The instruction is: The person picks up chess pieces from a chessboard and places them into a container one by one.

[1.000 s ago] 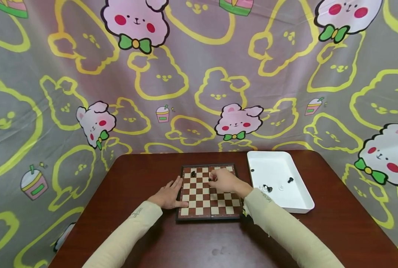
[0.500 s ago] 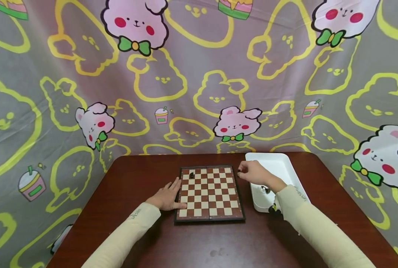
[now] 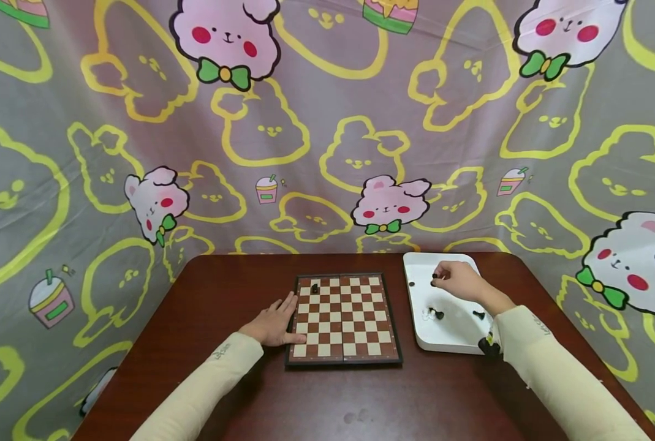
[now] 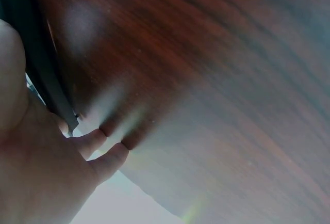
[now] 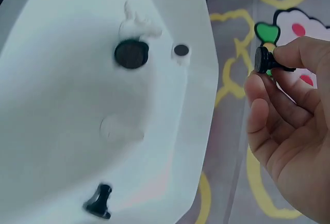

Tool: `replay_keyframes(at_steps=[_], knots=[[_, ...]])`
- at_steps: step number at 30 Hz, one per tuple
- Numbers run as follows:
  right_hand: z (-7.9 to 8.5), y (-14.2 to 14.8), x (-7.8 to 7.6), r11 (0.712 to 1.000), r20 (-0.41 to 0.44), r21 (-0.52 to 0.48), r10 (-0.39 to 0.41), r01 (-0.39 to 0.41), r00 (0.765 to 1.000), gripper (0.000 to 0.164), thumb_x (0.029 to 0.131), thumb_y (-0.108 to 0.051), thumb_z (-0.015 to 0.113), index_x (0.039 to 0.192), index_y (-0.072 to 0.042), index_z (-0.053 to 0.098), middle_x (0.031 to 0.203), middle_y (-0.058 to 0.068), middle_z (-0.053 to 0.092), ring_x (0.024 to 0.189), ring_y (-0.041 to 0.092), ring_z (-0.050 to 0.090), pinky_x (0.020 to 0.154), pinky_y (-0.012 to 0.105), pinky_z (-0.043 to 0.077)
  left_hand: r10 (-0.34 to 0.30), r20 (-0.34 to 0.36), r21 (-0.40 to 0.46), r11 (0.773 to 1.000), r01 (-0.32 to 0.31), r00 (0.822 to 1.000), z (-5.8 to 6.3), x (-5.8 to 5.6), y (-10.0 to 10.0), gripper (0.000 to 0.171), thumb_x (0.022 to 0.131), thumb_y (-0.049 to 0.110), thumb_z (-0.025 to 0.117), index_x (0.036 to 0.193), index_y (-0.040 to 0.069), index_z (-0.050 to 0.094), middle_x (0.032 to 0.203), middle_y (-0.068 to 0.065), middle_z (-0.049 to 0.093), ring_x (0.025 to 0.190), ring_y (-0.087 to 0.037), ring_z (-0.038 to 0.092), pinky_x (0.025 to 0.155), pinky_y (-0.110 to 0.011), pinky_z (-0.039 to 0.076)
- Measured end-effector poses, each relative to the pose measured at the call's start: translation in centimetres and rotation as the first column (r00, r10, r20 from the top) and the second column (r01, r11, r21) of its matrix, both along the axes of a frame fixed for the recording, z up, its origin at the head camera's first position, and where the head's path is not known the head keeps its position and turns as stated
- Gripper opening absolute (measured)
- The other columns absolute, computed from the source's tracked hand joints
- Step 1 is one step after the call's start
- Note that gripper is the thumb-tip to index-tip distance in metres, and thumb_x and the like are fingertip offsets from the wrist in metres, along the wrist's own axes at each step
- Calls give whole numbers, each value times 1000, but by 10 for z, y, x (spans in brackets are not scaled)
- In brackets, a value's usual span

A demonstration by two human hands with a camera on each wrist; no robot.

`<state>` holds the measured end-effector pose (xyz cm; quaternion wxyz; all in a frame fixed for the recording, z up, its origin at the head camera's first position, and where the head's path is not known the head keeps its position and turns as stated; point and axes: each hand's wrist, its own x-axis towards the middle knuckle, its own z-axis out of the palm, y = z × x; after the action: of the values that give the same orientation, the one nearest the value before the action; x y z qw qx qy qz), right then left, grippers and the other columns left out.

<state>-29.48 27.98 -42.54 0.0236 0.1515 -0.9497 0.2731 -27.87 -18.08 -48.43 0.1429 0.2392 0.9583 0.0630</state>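
Observation:
My right hand (image 3: 462,282) is over the white tray, pinching a black chess piece (image 5: 263,60) between thumb and fingers; the piece's round base faces outward in the right wrist view. Beside the left edge of the folding chessboard (image 3: 342,320), my left hand (image 3: 274,321) lies spread, thumb over the board's border and fingers along its side. In the left wrist view, left fingertips (image 4: 111,159) touch the wooden table. One black chess piece (image 3: 314,288) stands near the board's far left corner. Black pieces (image 5: 131,53) and pale pieces (image 5: 136,27) lie in the tray.
The white tray (image 3: 459,334) stands right of the board, its low wall (image 5: 198,100) all round. A dark red wooden table (image 3: 239,282) carries everything. Behind it hangs a patterned curtain (image 3: 305,153) with cartoon animals.
My right hand has moved from above the board rightward to over the tray, carrying the black chess piece. My left hand has stayed at the board's left edge.

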Motion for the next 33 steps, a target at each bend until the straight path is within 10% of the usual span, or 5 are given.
replay_keyframes(at_steps=[33], knots=[[-6, 3, 4, 999, -9, -19, -32, 31, 999, 8, 90, -13, 61, 92, -5, 64, 84, 4, 63, 71, 15, 56, 60, 32, 45, 1, 12, -6, 1000, -1, 1000, -3, -2, -1, 108, 80, 74, 48, 153, 7, 5, 158, -11, -1, 137, -42, 21, 101, -60, 29]])
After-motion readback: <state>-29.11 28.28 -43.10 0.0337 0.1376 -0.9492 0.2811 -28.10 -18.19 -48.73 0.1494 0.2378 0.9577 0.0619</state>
